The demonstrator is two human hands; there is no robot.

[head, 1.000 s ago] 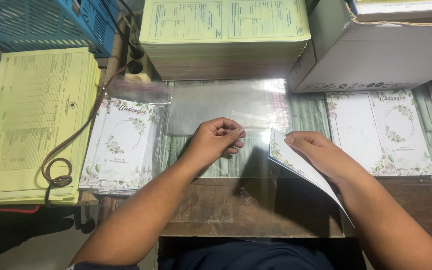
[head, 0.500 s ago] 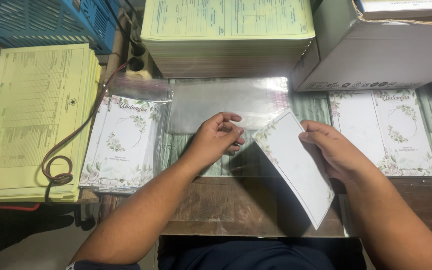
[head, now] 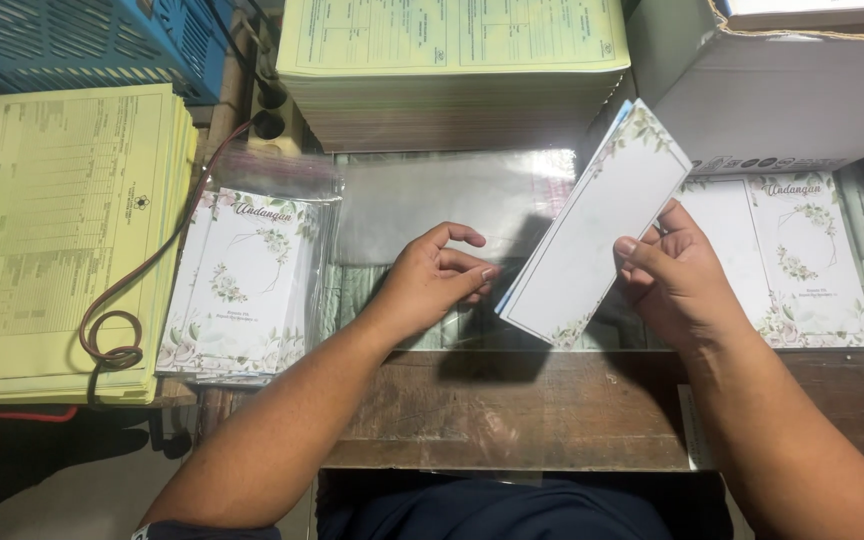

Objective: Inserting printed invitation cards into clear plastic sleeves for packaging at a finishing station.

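My right hand (head: 674, 275) holds a folded white card with a floral border (head: 597, 225), tilted up over the wooden table. My left hand (head: 437, 275) rests on a stack of clear plastic sleeves (head: 432, 195), its fingertips pinching at the sleeve edge beside the card's lower corner. The card's near end hangs just right of my left fingers.
A pile of sleeved floral cards (head: 247, 285) lies at the left, unsleeved floral cards (head: 802, 255) at the right. Yellow printed forms (head: 62, 230) with a brown rubber band (head: 112, 340) sit far left, another paper stack (head: 452, 60) behind, a grey box (head: 752, 90) back right, a blue crate (head: 82, 45) back left.
My right hand has lifted the card from low at the table edge and swung it upright toward the back. My left hand has stayed on the sleeves.
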